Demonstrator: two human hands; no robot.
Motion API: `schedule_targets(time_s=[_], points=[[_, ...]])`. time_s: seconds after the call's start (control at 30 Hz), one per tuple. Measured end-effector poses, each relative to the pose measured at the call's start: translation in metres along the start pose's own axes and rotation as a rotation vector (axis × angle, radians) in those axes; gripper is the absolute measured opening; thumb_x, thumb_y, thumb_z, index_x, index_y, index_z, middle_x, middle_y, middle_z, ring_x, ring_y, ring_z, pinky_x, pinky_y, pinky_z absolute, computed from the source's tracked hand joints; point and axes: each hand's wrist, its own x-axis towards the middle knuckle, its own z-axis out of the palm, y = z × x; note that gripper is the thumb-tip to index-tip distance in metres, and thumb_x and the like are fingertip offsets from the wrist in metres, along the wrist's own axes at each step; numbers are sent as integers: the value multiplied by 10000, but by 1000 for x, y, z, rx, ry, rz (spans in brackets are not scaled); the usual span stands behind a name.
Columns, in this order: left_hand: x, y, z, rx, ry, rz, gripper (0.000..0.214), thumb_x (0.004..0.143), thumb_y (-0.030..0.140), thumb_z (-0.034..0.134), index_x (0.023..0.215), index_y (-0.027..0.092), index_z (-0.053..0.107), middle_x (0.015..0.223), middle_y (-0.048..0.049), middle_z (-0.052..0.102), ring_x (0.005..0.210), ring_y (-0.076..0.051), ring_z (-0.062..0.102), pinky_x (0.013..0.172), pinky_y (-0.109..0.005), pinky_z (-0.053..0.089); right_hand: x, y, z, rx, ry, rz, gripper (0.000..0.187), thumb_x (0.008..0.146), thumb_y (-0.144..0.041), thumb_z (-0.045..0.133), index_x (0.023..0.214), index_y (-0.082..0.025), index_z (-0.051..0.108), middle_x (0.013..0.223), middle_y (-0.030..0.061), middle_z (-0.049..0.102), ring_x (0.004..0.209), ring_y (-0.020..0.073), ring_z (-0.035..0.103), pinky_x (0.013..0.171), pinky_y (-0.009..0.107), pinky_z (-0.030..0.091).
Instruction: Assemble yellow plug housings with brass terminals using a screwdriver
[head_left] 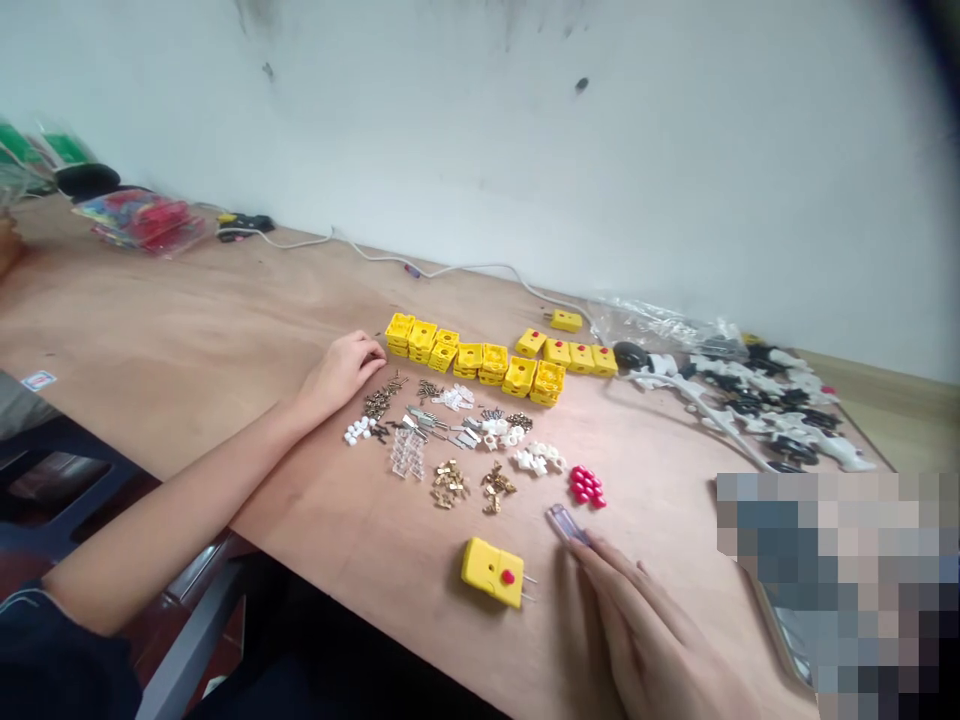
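My left hand (341,372) rests on the wooden table (187,330) with its fingers curled, beside the left end of a row of yellow plastic housings (480,358) and above a pile of small screws (379,400). I cannot see anything in it. My right hand (637,625) lies near the front edge, its fingers stretched out against a small clear purple tool (566,523). A finished yellow plug with a red button (493,572) lies just to the left of that hand. Red buttons (586,485), brass contacts (450,485) and white clips (538,458) lie between the two hands.
A heap of black and white parts (765,400) and a clear plastic bag (660,325) sit at the right. A white cable (420,265) runs along the wall. A bag of coloured pieces (142,220) lies far left. A blurred patch covers the lower right.
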Motion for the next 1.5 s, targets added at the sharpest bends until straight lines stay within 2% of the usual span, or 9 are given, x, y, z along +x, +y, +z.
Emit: schedule_targets(time_s=[0.17, 0.33, 0.5, 0.67, 0.8, 0.9, 1.0, 1.1, 1.5], points=[[-11, 5, -13, -68, 53, -56, 187, 971, 296, 595, 972, 168, 733, 931, -73, 777, 841, -215, 723, 832, -344, 568, -3, -3, -6, 44, -7, 48, 391, 1049, -285, 374, 1352, -247, 618, 1173, 67, 769, 976, 228, 770, 775, 333, 641], [-28, 18, -28, -110, 73, -68, 250, 944, 336, 602, 1075, 185, 753, 1050, -69, 794, 904, -230, 736, 847, -336, 568, -3, -3, -9, 57, -22, 48, 409, 1054, -363, 375, 1376, -281, 614, 1084, 101, 734, 897, 249, 738, 693, 333, 612], [-46, 33, -42, -103, 38, -35, 240, 935, 399, 638, 862, 207, 761, 907, -37, 785, 816, -222, 701, 772, -321, 527, 3, -7, -18, 71, -115, 66, 364, 1037, -395, 410, 1265, -277, 668, 1001, 92, 705, 779, 227, 711, 600, 307, 560], [-84, 52, -51, -249, 35, -79, 198, 955, 403, 663, 891, 226, 726, 903, 7, 771, 832, -191, 705, 732, -267, 516, 21, -13, -34, 135, -150, 49, 281, 1005, -272, 416, 968, -278, 695, 843, 46, 711, 561, 166, 678, 464, 283, 519], [-117, 78, -43, -461, -22, -20, 138, 954, 355, 697, 888, 235, 712, 823, 41, 741, 764, -150, 693, 731, -236, 538, 38, -19, -48, 292, -136, 32, 262, 960, -206, 450, 1005, -306, 687, 837, 45, 769, 604, 199, 734, 484, 293, 589], [-132, 103, -28, -658, -80, 66, 45, 940, 265, 730, 904, 240, 725, 858, 45, 747, 778, -125, 697, 755, -210, 548, 45, -34, -56, 491, -67, 158, 231, 957, -214, 521, 1082, -337, 671, 892, 19, 796, 738, 225, 786, 559, 285, 649], [-138, 127, -12, -846, -147, 125, 80, 937, 185, 731, 975, 249, 759, 887, 39, 766, 791, -108, 714, 748, -183, 550, 47, -59, -56, 760, 142, 388, 167, 960, -219, 600, 1080, -327, 642, 955, 15, 790, 841, 230, 799, 697, 301, 691], [-141, 142, 2, -960, -186, 140, 142, 953, 140, 701, 1020, 240, 777, 946, 16, 783, 845, -114, 731, 785, -184, 555, 49, -79, -47, 1012, 271, 432, 186, 971, -205, 619, 1125, -309, 632, 988, 37, 776, 885, 237, 798, 762, 351, 704], [-139, 150, 11, -951, -223, 47, 81, 927, 149, 735, 944, 210, 787, 879, 14, 774, 785, -108, 714, 733, -173, 526, 50, -85, -35, 1362, 292, 408, 236, 996, -138, 601, 1174, -284, 655, 1015, 21, 770, 937, 166, 782, 862, 279, 670]])
